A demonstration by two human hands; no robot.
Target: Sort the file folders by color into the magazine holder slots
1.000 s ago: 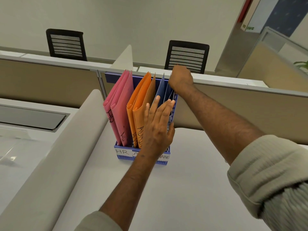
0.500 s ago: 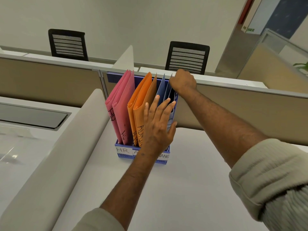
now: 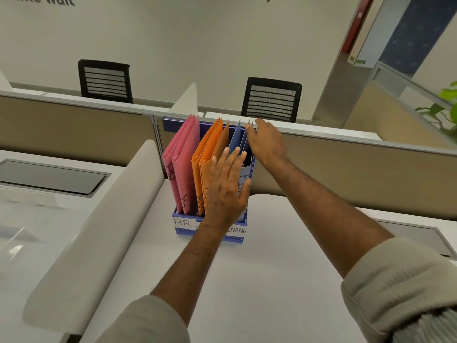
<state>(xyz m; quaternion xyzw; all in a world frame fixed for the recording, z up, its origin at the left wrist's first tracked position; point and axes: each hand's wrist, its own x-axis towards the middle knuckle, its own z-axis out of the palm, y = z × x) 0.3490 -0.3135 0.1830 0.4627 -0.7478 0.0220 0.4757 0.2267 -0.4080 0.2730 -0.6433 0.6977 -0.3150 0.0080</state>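
On the white desk (image 3: 284,256), against the beige partition (image 3: 346,169): one blue magazine holder (image 3: 237,236), three slots, front labels "HR" and a partly covered "...NANC". Contents: pink folders (image 3: 184,167) in the left slot, orange folders (image 3: 210,154) in the middle, blue folders (image 3: 238,139) in the right. Left hand (image 3: 226,191), fingers straight and spread, lies flat against the orange and blue folders and hides the middle label. Right hand (image 3: 265,142), fingers loosely extended, rests at the top rear corner of the blue folders; whether it pinches one cannot be told. Half a second earlier that hand was a closed fist over the same corner. Surroundings: a rounded grey divider (image 3: 99,231) close on the holder's left, two black chairs (image 3: 272,100) beyond the partition, a plant (image 3: 442,110) far right. Open desk lies in front and to the holder's right.
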